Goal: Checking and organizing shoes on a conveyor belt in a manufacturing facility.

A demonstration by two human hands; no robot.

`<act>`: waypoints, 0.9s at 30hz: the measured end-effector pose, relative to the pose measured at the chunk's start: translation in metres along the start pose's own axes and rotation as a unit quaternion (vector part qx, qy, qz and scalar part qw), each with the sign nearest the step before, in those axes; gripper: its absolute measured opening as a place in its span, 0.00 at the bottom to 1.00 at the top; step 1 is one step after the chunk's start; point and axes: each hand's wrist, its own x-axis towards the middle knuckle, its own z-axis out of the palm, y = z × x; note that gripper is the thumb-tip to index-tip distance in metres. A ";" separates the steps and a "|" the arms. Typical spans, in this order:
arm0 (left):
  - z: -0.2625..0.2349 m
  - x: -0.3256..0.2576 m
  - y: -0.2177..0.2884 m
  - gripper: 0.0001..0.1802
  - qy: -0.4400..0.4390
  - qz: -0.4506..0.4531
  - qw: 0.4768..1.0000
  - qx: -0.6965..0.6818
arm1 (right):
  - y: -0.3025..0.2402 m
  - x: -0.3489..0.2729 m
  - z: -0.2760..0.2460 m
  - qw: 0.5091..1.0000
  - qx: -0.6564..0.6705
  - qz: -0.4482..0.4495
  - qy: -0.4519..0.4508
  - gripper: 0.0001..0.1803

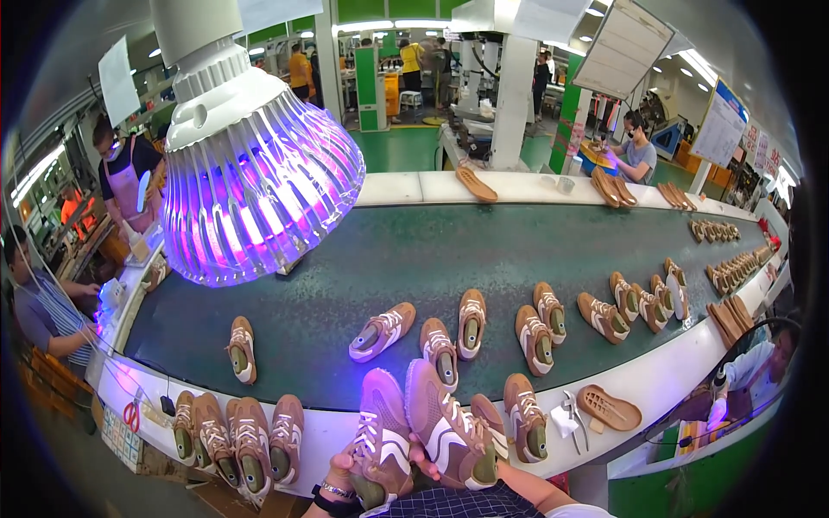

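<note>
I hold a pair of tan sneakers with white laces and stripes up at the belt's near edge, toes away from me. My left hand (340, 475), a bracelet and dark band at its wrist, is closed round the heel of the left sneaker (380, 423). My right hand (425, 462) is mostly hidden by the right sneaker (440, 423), which it grips; fingers show between the two shoes. Both sneakers have olive inserts inside. Close beyond their toes stands another sneaker (439, 352) on the dark green conveyor belt (285, 345).
A glowing violet lamp (259, 173) hangs at upper left. Several sneakers (250, 436) line the white ledge to my left; one sneaker (527, 414) stands to my right, beside pliers (576, 421) and a tan sole (610, 407). Red scissors (131, 415) lie far left. People work around the belt.
</note>
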 end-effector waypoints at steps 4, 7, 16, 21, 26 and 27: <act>-0.001 -0.007 -0.001 0.46 -0.013 -0.011 1.000 0.000 | 0.001 -0.001 0.010 0.997 -0.036 -0.034 0.064 0.45; -0.009 -0.019 -0.006 0.45 -0.024 -0.020 1.000 0.001 | -0.004 -0.009 0.026 0.990 -0.063 -0.061 0.111 0.43; -0.057 -0.030 -0.014 0.37 -0.011 -0.030 0.999 -0.023 | 0.009 -0.053 0.041 0.852 -0.222 -0.277 0.385 0.35; -0.049 -0.007 -0.011 0.28 0.043 0.082 0.984 -0.152 | -0.005 -0.026 0.068 0.758 -0.264 -0.436 0.406 0.23; -0.027 0.011 -0.004 0.28 0.118 0.129 0.967 -0.186 | 0.010 -0.014 0.077 0.722 -0.295 -0.452 0.433 0.25; -0.032 0.011 -0.006 0.27 0.141 0.134 0.966 -0.172 | 0.014 -0.011 0.078 0.718 -0.288 -0.455 0.441 0.25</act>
